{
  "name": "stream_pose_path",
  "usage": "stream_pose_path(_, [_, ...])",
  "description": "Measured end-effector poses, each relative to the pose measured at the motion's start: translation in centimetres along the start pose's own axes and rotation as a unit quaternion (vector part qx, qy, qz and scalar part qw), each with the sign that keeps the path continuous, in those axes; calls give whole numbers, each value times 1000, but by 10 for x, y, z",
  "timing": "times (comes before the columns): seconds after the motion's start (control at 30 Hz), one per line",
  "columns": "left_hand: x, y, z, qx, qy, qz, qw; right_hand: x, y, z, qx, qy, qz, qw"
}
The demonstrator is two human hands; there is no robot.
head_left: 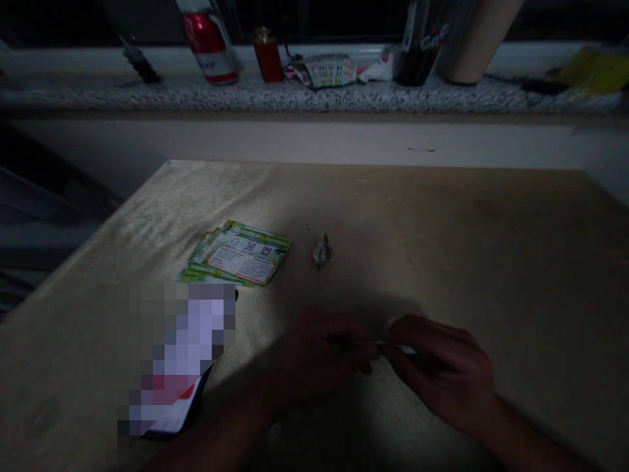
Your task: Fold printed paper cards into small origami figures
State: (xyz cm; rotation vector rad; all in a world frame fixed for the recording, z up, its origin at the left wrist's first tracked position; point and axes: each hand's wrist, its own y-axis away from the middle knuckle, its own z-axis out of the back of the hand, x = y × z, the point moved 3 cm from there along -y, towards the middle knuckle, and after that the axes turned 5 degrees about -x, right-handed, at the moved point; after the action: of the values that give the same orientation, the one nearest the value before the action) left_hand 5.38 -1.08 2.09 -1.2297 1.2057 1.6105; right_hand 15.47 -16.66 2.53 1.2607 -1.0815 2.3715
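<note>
Head view. Right of centre in the lower frame, the left hand (319,347) and the right hand (442,367) meet over the tabletop (491,249), sharing a thin, pale piece (367,342), probably paper. The fingers of both hands are closed in a pinch on it, one hand at either end; dim light hides the exact contact. The step in hand appears to be fine shaping — a crease being pressed or an edge lined up. The next move seems to call for a steady grip on one side and small, precise pressure from the other, lest the edge slip out of line. Near mid-frame, apart from both hands, stands a small folded paper form (323,252); to its left lie overlapping printed cards (250,254), with a partly blurred phone (171,418) at lower left.
</note>
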Motion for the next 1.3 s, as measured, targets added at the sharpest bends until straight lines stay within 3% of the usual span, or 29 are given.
stream_pose_path(0.13, [3, 0, -1, 9, 68, 10, 998, 1, 0, 0, 10, -25, -5, 1000])
stream_pose_path(0.33, [9, -3, -2, 14, 137, 17, 990, -4, 1, -2, 23, -70, -95, 993])
stream_pose_path(0.53, [7, -1, -1, -1, 29, -53, 998, -12, 4, -8, 37, -85, -173, 980])
stream_pose_path(0.7, [2, 1, -3, -22, -119, -123, 985, -10, 5, -6, 19, -57, -143, 988])
stream_pose_path(0.97, [0, 1, -5, -42, -150, -186, 970, 4, -2, -5, 28, -35, -60, 997])
stream_pose_path(1.1, [5, -1, -5, -37, -94, -146, 984, 5, -2, -3, 43, -17, -34, 998])
stream_pose_path(1.3, [12, -6, -3, 14, 40, -28, 999, -6, -2, -1, 29, -56, -123, 990])
